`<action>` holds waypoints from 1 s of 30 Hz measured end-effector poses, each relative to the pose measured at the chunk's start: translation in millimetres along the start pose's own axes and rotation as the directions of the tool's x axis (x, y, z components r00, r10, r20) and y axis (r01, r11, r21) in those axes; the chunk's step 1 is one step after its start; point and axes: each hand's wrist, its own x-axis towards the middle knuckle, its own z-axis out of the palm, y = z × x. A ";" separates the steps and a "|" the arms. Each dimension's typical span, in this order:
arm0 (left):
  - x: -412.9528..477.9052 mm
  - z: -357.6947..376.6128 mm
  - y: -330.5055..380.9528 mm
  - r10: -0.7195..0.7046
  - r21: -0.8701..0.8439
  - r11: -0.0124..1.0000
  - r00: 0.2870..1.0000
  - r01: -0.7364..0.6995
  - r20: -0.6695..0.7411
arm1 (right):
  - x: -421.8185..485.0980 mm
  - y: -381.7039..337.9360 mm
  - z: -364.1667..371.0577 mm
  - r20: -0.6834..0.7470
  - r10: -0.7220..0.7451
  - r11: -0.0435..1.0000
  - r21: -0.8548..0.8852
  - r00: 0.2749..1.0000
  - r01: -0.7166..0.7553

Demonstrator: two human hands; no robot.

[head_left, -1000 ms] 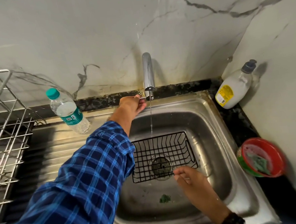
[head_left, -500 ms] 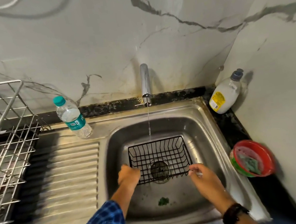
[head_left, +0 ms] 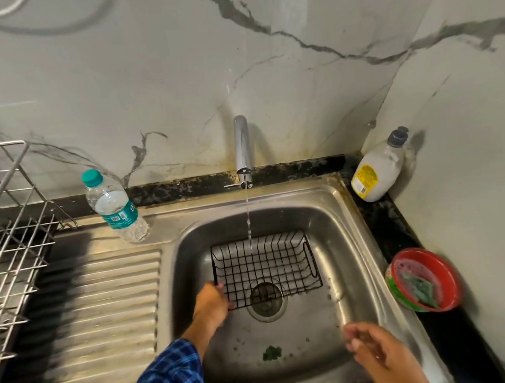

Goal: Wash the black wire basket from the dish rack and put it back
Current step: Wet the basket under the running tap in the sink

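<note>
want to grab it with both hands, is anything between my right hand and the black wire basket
Nothing visible. The right hand hovers at the front right of the sink, apart from the black wire basket; only sink floor lies between. The left hand grips the basket's front-left corner.

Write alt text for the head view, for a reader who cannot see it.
A person's left hand holds the near-left corner of a black wire basket lying in a stainless steel sink, while a thin stream from the chrome tap falls into it. The right hand hovers empty over the sink's near-right side.
</note>
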 end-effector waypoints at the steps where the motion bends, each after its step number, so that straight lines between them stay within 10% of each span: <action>1: -0.3 -0.4 2.9 0.032 0.024 0.999 1.000 -0.031 0.000 | -0.2 3.2 -2.0 -0.022 0.008 1.000 0.029 1.000 -0.008; 11: -25.5 4.4 30.7 0.276 -0.066 0.958 0.961 -0.277 -0.035 | 12.5 -2.6 14.3 -0.048 0.023 0.997 0.076 0.999 -0.019; 23: -34.7 24.7 72.1 0.226 -0.500 0.826 0.965 -0.262 -0.132 | 6.8 -12.7 19.5 -0.079 0.030 0.992 0.124 0.996 -0.020; 30: -36.9 35.6 95.0 0.243 -0.331 0.895 0.949 -0.300 -0.203 | 7.2 -9.7 23.2 -0.139 -0.105 0.993 -0.059 0.985 0.098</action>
